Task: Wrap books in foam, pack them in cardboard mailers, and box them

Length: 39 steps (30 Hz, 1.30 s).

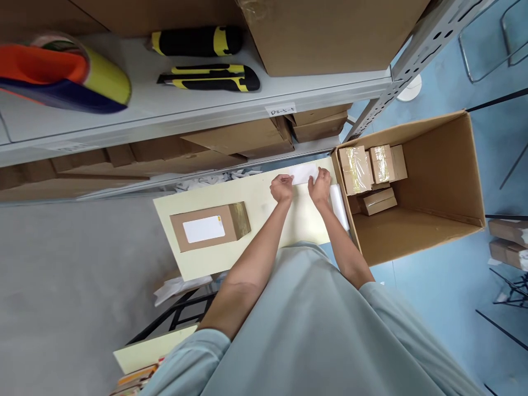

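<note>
Label (281, 109) "D3-5-5" on shelf edge (330, 93)

Left hand (282, 188): fingertips pinching the left end of a white slip (303, 174)
Right hand (319, 187): fingertips pinching the slip's right end
Cream table (258, 201): beneath both hands; at its left, a closed cardboard box (231, 221) with a white label (203, 229)
White roll (339, 206): between the right hand and the open carton (445, 176)
Open carton: at right, small boxes (357, 170) at its left end
Far shelf (297, 88): two black-and-yellow tools (212, 78) lying side by side
</note>
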{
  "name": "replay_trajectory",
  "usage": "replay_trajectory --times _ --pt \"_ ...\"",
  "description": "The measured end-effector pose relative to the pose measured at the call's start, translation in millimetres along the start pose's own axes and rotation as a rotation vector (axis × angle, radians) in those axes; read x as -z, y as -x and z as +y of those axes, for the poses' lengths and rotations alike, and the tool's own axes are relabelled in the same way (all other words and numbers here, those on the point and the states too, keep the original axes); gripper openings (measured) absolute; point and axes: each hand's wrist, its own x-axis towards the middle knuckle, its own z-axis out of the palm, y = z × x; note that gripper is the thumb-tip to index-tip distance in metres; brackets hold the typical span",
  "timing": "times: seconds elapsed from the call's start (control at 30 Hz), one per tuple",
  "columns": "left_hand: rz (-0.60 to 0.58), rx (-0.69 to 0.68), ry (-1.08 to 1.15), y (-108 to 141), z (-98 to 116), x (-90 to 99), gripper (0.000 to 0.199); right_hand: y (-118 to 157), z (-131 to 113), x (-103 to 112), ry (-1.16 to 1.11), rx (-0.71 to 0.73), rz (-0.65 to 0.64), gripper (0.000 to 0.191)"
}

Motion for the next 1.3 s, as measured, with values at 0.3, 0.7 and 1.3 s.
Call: replay_trajectory --times 0.3,0.7,1.3 --pt "-0.307 -0.482 0.067 51.8 24.6 -6.9 0.031 -8.2 -21.2 43.8 -0.241 0.033 -0.025 0.034" --pt "-0.6 -0.642 -0.231 4.2 29.7 -47.9 0.06 -37.6 3.6 88.5 -0.132 -0.032 0.009 0.043" --pt "-0.677 -0.737 -1.02 2.8 50.9 -49.0 0.09 -40.7 17.5 92.8 0.004 -0.155 -0.032 0.03"
